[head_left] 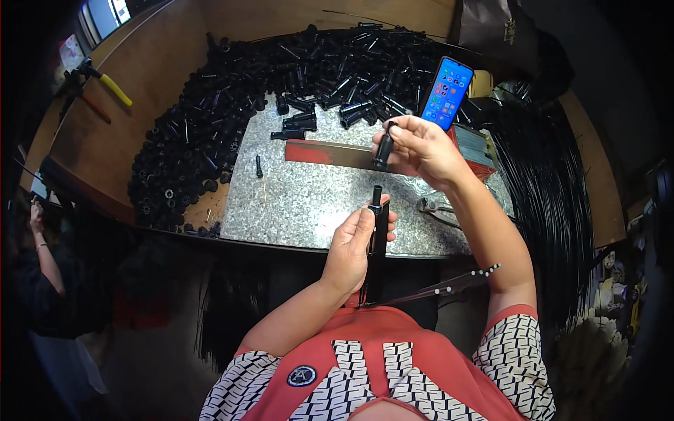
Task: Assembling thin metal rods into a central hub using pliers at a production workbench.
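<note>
My left hand (352, 242) is closed round what looks like a folded black umbrella frame (377, 261), held upright at the table's front edge. A short black tube sticks up above my thumb, and thin ribs (460, 283) with pale tips slant out to the right. Above it, my right hand (428, 147) pinches a black plastic sleeve (384, 151) between thumb and fingers, tilted and apart from the tube. Behind that hand lies a flat red and grey metal bar (330, 153). A single small black sleeve-like part (259, 167) rests on the speckled tabletop (295, 203) at left.
A large heap of black plastic parts (295, 63) fills the back and left, inside wooden walls (154, 77). A lit phone (448, 91) leans beside a red box (474, 151). Pliers (439, 210) lie near my right forearm. Long black rods (547, 189) bundle at right. Another person's arm (45, 252) shows far left.
</note>
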